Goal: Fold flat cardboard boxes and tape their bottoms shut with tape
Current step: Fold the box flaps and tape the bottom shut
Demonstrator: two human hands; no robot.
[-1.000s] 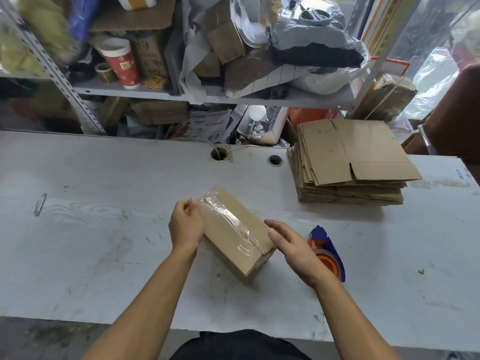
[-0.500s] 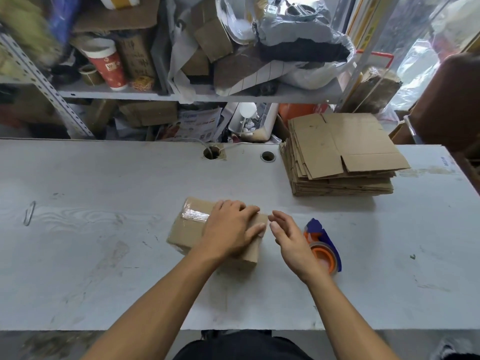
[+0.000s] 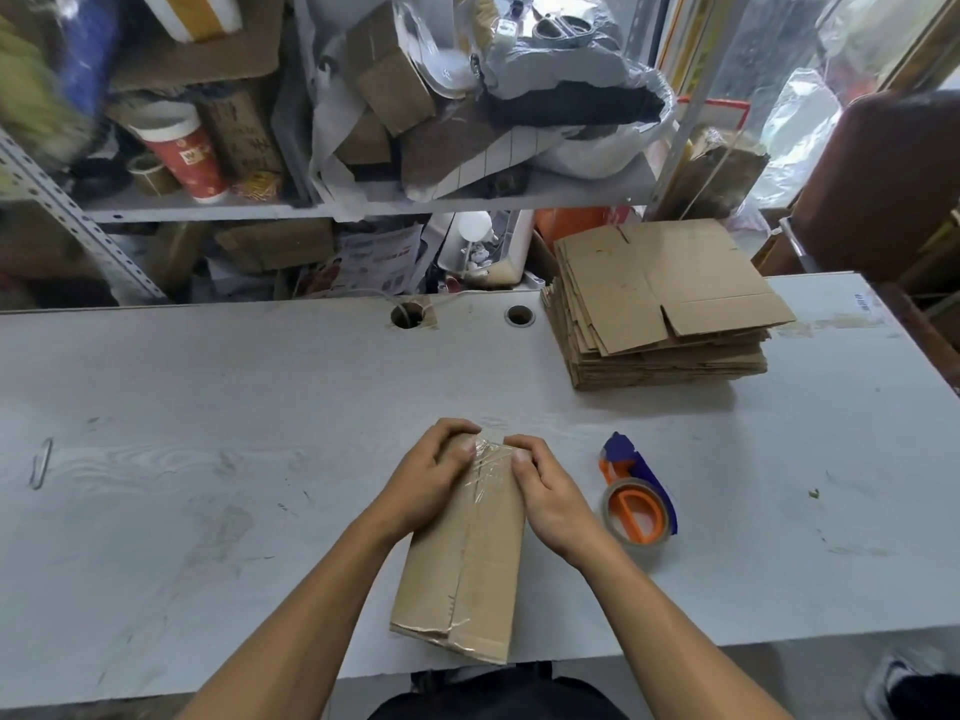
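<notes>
Hands (image 3: 431, 480) (image 3: 550, 498) gripping taped box (image 3: 467, 563), tape dispenser (image 3: 636, 504) beside

A cluttered packing workroom: flat cardboard boxes (image 3: 660, 304) stacked at two o'clock on a scuffed white table (image 3: 208, 407), crammed metal shelves (image 3: 363, 205) at twelve.

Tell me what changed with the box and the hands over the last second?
The box was turned to lie lengthwise, pointing away from the person. The left hand and right hand now both grip its far end, thumbs pressing the clear tape there. The tape dispenser and the stack of flat boxes stayed put.
</notes>
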